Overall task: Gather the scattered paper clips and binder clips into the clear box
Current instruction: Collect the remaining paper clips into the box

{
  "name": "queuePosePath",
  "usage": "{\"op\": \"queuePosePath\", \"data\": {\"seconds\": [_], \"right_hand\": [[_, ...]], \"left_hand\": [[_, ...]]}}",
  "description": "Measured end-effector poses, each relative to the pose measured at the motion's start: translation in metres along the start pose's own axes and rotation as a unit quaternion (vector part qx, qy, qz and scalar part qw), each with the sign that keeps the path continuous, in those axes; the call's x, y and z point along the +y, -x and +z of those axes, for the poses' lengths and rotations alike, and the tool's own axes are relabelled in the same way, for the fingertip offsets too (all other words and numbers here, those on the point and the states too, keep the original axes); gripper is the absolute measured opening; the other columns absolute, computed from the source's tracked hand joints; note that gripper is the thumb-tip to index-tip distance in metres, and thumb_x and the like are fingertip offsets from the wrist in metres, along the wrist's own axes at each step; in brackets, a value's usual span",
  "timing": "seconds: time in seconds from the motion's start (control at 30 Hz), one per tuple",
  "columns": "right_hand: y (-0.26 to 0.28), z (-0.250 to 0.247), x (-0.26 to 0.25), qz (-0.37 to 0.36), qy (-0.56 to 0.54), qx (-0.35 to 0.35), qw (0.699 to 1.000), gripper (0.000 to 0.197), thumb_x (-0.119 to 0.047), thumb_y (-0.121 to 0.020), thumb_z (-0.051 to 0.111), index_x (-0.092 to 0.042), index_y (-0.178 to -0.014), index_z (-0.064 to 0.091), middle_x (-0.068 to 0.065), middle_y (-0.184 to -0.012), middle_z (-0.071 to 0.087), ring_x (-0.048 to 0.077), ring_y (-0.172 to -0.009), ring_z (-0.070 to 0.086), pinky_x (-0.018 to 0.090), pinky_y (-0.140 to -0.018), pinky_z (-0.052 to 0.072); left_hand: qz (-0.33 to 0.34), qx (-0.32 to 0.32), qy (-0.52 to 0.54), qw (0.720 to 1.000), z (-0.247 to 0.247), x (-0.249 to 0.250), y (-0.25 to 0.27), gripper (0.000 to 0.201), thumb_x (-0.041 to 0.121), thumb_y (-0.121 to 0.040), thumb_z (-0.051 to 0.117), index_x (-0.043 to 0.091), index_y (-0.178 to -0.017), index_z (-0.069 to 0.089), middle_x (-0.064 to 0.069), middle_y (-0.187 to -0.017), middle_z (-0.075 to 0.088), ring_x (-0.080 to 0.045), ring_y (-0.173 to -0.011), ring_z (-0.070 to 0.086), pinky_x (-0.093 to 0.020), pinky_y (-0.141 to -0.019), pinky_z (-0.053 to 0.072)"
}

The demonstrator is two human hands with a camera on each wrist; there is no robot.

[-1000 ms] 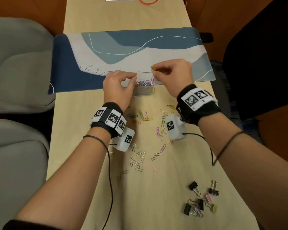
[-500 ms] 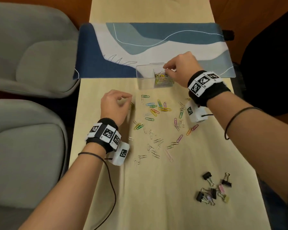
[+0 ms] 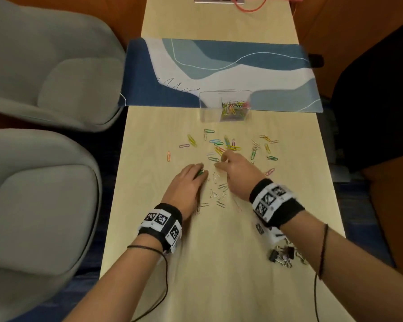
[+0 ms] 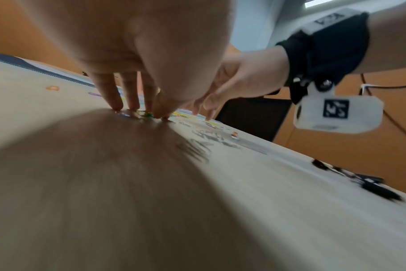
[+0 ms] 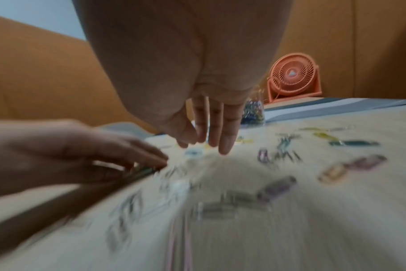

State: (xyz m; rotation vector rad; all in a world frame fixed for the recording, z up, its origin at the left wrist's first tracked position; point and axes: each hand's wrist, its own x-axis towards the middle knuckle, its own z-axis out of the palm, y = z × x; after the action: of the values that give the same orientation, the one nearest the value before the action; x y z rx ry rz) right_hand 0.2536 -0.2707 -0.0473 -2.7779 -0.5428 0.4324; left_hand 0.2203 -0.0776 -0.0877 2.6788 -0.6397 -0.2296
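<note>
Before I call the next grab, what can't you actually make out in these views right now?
- Left hand: fingertips cover a green clip; head view hides how many lie under them.
- Right hand: right wrist view too blurred to tell if it touches a clip.
- Binder clips: partly behind the right forearm; count unclear.
- Clear box: clip count inside too small to read.

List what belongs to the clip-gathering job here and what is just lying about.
Job: paper clips, binder clips, clear box, left hand, right hand.

Lying about: desk mat, fan, grey chairs, red cable.
</note>
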Motion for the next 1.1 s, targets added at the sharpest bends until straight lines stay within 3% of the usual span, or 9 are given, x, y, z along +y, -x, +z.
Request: {"op": "queuePosePath", "data": {"seconds": [0.1,0.2,0.27,0.37,0.5,0.63,0.8,0.93,1.1], "right_hand": [[0.030,0.025,-0.011,-0.045,0.054,-0.033,0.997,0.059,0.011,-0.076,0.051,-0.006,-0.133,0.050,0.013,-0.132,0.047,0.033,-0.113,0.048,0.043,-0.094,0.047],[0.054,0.039,-0.013,-0.063,0.036,-0.013,0.997,0.053,0.011,-0.074,0.054,-0.005,-0.125,0.059,0.013,-0.121,0.056,0.032,-0.104,0.054,0.044,-0.088,0.051],[0.070,0.034,-0.013,-0.020,-0.001,0.015,1.000,0.047,0.006,-0.080,0.054,-0.007,-0.125,0.060,0.011,-0.118,0.056,0.030,-0.100,0.055,0.042,-0.087,0.051],[0.091,0.029,-0.008,0.110,-0.055,0.037,0.992,0.054,-0.023,-0.084,0.066,-0.010,-0.134,0.051,0.009,-0.123,0.049,0.024,-0.103,0.056,0.031,-0.092,0.049],[0.096,0.046,-0.018,0.186,-0.108,-0.008,0.977,0.078,-0.040,-0.071,0.078,-0.011,-0.137,0.047,0.007,-0.128,0.042,0.025,-0.105,0.057,0.030,-0.097,0.046],[0.088,0.047,-0.046,0.142,0.030,0.002,0.989,0.075,-0.043,-0.087,0.061,-0.009,-0.146,0.029,0.013,-0.144,0.031,0.029,-0.129,0.037,0.035,-0.109,0.033],[0.084,0.049,-0.066,0.094,0.141,-0.036,0.985,0.056,-0.020,-0.096,0.046,-0.008,-0.147,0.027,0.025,-0.149,0.029,0.036,-0.124,0.039,0.039,-0.105,0.034],[0.089,0.048,-0.074,0.049,0.138,-0.048,0.988,0.043,0.009,-0.086,0.040,0.004,-0.128,0.048,0.023,-0.126,0.051,0.033,-0.114,0.049,0.034,-0.093,0.044],[0.082,0.036,-0.073,-0.009,0.198,-0.115,0.973,0.033,0.013,-0.087,0.039,0.001,-0.110,0.060,0.019,-0.115,0.056,0.033,-0.112,0.048,0.035,-0.090,0.045]], "left_hand": [[0.003,-0.006,-0.016,1.000,0.007,0.009,0.026,0.059,0.011,-0.078,0.032,0.002,-0.133,0.055,-0.017,-0.140,0.050,-0.034,-0.127,0.047,-0.041,-0.109,0.041],[-0.005,0.003,-0.011,1.000,0.009,0.020,0.051,0.051,0.017,-0.086,0.038,0.009,-0.133,0.055,-0.012,-0.138,0.052,-0.031,-0.122,0.049,-0.043,-0.101,0.046],[-0.054,0.031,0.004,0.998,0.007,0.026,0.067,0.049,0.027,-0.091,0.048,0.016,-0.138,0.049,-0.009,-0.136,0.050,-0.027,-0.121,0.047,-0.042,-0.097,0.047],[-0.159,0.039,0.076,0.984,0.010,0.033,0.086,0.072,0.042,-0.086,0.064,0.017,-0.147,0.034,-0.010,-0.140,0.037,-0.026,-0.126,0.037,-0.036,-0.109,0.037],[-0.187,0.046,0.121,0.974,0.017,0.042,0.080,0.075,0.034,-0.088,0.066,0.017,-0.151,0.029,-0.010,-0.139,0.036,-0.025,-0.124,0.037,-0.031,-0.110,0.031],[-0.144,0.039,0.075,0.986,0.020,0.052,0.063,0.058,0.025,-0.093,0.058,0.028,-0.147,0.038,-0.011,-0.139,0.037,-0.028,-0.118,0.038,-0.036,-0.101,0.043],[-0.125,0.037,0.035,0.991,0.025,0.043,0.055,0.030,0.010,-0.091,0.062,0.012,-0.120,0.067,-0.014,-0.128,0.054,-0.030,-0.110,0.050,-0.034,-0.089,0.049],[-0.131,0.037,0.038,0.990,0.025,0.036,0.054,0.020,0.009,-0.094,0.055,0.006,-0.107,0.071,-0.007,-0.112,0.060,-0.014,-0.092,0.048,-0.010,-0.073,0.026],[-0.154,0.048,0.104,0.981,0.011,0.045,0.052,0.023,-0.005,-0.081,0.061,0.007,-0.094,0.077,-0.011,-0.093,0.069,-0.028,-0.083,0.066,-0.032,-0.076,0.053]]}}
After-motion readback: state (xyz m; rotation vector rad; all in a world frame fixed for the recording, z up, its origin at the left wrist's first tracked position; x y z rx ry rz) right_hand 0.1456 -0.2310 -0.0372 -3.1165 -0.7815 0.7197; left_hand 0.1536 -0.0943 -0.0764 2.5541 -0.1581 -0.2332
